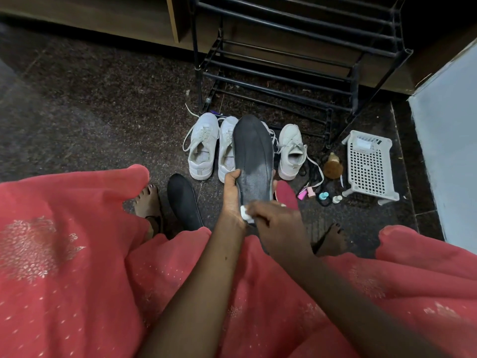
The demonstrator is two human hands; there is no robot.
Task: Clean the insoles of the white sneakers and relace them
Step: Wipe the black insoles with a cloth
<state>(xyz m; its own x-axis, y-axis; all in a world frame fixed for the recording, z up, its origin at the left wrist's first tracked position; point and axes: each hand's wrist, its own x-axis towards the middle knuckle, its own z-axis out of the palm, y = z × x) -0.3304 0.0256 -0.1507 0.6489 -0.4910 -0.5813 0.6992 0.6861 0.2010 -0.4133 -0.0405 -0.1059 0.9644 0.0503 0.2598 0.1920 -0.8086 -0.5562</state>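
No text, brand, number or sign legible anywhere. White label (362, 145) lying in the white plastic basket (369, 177), dark patch at its right end: too small and blurred to read. Small bottles (323, 196) on the floor just left of the basket: colours only, any print too small to make out. White sneakers (202, 148): plain uppers, heel tabs and tongues with no readable mark. Black insole (254, 156): grey smear and fine dotted texture at the heel end, no size figure or logo to be read.
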